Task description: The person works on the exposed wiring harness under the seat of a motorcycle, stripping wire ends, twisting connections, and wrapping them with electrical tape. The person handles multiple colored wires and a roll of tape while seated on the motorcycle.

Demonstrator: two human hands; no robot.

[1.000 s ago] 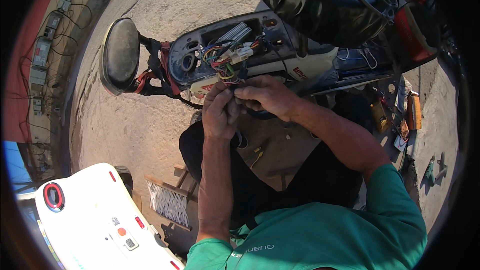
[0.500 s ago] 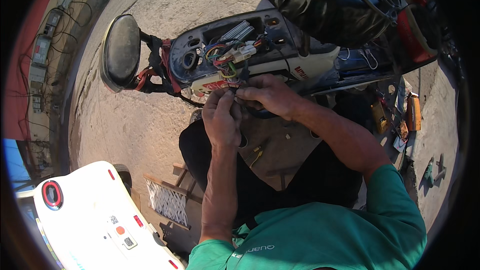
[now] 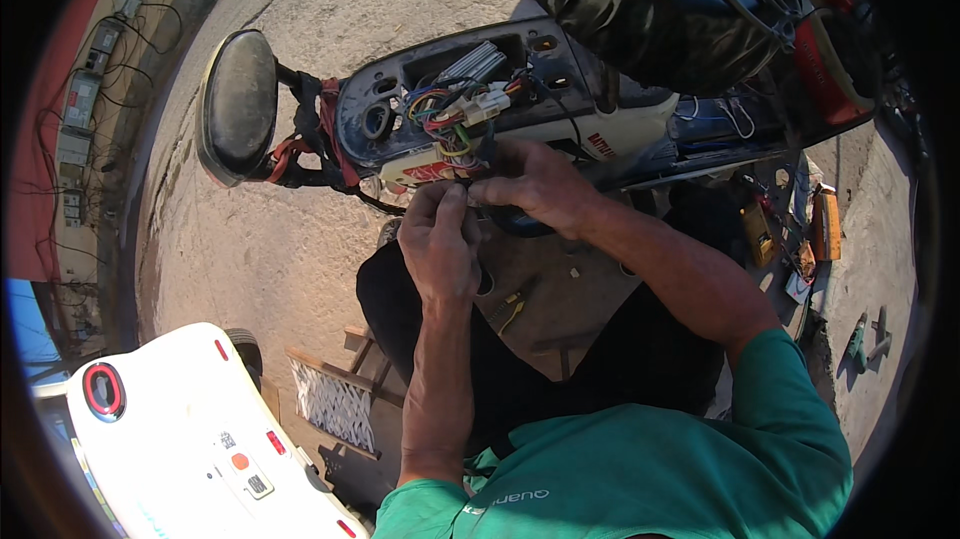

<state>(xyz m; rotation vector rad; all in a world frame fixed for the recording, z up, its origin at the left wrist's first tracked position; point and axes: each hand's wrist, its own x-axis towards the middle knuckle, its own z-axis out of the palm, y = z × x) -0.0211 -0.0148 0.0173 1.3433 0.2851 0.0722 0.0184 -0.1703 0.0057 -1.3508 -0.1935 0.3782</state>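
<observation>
My left hand point(image 3: 439, 244) is closed in a pinch, thumb and forefinger together. Facing it, my right hand point(image 3: 537, 187) pinches too, the two sets of fingertips almost touching. What lies between them is too small to make out, though wires from above run down to that spot. The coloured wire bundle point(image 3: 453, 144) spills over the side of a black and cream scooter body point(image 3: 625, 126). A white plug connector point(image 3: 487, 107) sits among the wires, beside a finned silver metal box point(image 3: 474, 61) in the open compartment.
A black padded backrest point(image 3: 238, 104) stands at the scooter's left end. The black covered seat point(image 3: 640, 9) rises at the far right. Tools with yellow handles point(image 3: 513, 311) lie on the ground between my knees. A wooden stool with woven webbing point(image 3: 332, 404) and a white car point(image 3: 190, 439) are at lower left.
My hands have shifted only slightly, the right fingers a little higher and less curled over the left. The wires and scooter look the same.
</observation>
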